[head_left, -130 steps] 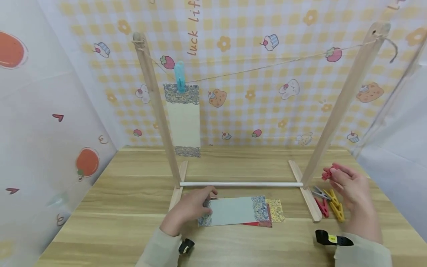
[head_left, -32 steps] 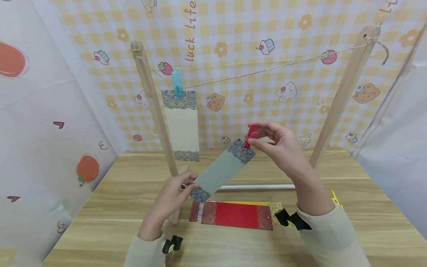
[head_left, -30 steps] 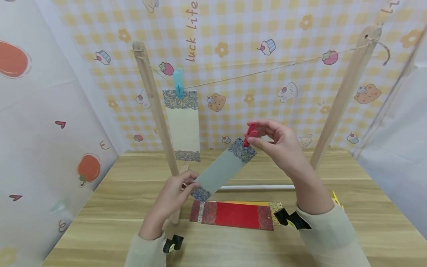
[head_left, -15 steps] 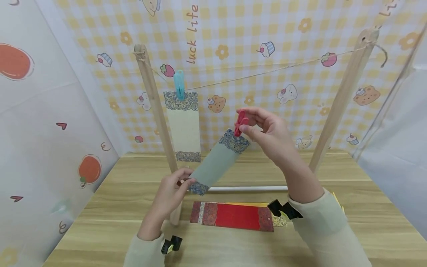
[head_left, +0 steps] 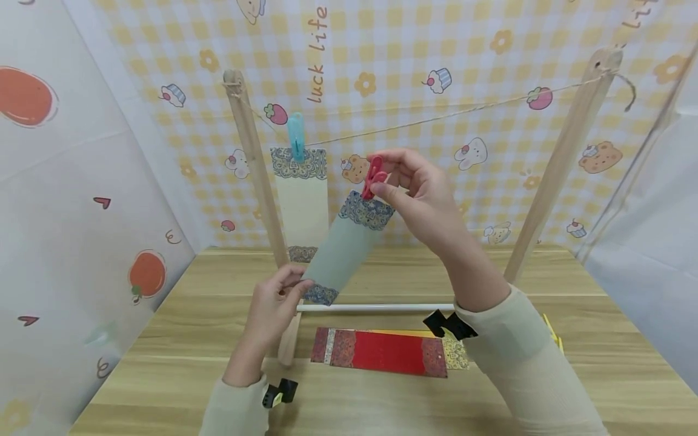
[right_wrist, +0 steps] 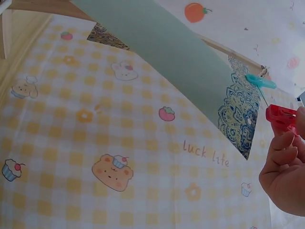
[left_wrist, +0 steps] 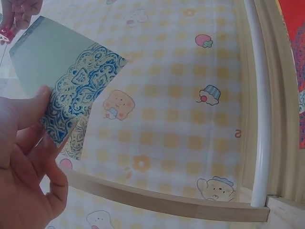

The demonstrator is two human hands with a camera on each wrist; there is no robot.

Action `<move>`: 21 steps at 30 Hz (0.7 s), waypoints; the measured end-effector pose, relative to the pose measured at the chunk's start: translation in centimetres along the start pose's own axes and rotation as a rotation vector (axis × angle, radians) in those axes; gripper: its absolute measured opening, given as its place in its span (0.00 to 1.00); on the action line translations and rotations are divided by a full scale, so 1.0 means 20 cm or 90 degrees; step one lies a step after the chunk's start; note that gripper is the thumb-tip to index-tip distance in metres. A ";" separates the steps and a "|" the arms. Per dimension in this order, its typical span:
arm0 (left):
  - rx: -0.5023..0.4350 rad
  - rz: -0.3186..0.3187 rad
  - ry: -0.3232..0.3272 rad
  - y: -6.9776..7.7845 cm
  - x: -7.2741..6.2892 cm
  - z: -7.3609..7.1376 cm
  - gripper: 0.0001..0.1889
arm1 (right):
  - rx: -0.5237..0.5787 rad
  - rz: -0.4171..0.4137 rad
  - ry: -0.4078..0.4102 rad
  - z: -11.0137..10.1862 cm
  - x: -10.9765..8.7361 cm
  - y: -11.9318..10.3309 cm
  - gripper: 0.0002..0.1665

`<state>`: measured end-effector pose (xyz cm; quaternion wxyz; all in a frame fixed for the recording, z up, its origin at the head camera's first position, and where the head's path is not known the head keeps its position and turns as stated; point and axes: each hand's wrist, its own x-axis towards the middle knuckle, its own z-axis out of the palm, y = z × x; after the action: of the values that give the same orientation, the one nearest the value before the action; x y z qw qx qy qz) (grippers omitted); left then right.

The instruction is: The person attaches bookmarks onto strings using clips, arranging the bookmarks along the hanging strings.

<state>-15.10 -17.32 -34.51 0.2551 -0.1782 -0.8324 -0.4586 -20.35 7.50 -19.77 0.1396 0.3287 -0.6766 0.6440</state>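
Note:
My left hand (head_left: 275,306) pinches the lower left end of a pale green card (head_left: 345,251) between thumb and fingers. Blue lace patterns (left_wrist: 86,78) border both ends of this card, which is tilted above the table. At its upper end, my right hand (head_left: 428,194) pinches a red clothespin (head_left: 373,177). The clothespin's tip overlaps the card's top edge in the head view; whether it bites the card I cannot tell. Behind hangs a cream card (head_left: 302,203), held on a string (head_left: 414,123) by a blue clothespin (head_left: 296,136).
Two wooden posts (head_left: 564,163) carry the string, joined low down by a white rod (head_left: 376,307). On the table lie a red card (head_left: 388,352) and a yellow-edged card (head_left: 457,353) in a stack. A yellow clothespin (head_left: 553,332) shows partly behind the right sleeve.
Earlier the green card lay on the stack while my right hand held the red clothespin at the right. Both hands have since lifted the card, moving up and left toward the string.

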 end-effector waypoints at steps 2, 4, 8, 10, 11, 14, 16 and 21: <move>-0.017 0.008 0.009 0.00 0.01 0.00 0.05 | 0.005 -0.009 -0.003 0.01 0.01 0.00 0.20; -0.023 0.010 0.019 0.00 0.02 0.00 0.05 | 0.016 -0.018 -0.006 0.02 0.03 0.00 0.20; -0.011 0.022 0.041 0.00 0.04 0.01 0.06 | 0.042 -0.044 -0.008 0.04 0.07 -0.01 0.20; -0.011 0.025 0.049 0.01 0.05 0.01 0.06 | 0.047 -0.053 -0.008 0.05 0.09 -0.02 0.20; -0.013 0.028 0.052 0.01 0.05 0.01 0.06 | 0.052 -0.057 -0.007 0.05 0.10 -0.02 0.19; -0.022 0.042 0.062 0.01 0.06 0.02 0.06 | 0.070 -0.061 -0.004 0.06 0.12 -0.02 0.19; -0.028 0.051 0.070 0.01 0.07 0.02 0.06 | 0.090 -0.067 -0.003 0.07 0.14 -0.03 0.19; -0.041 0.067 0.091 0.01 0.08 0.02 0.06 | 0.104 -0.102 -0.005 0.09 0.16 -0.04 0.20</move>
<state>-16.28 -16.83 -33.62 0.3321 -0.1964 -0.7864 -0.4824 -21.82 4.96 -17.43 0.1604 0.3947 -0.5939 0.6825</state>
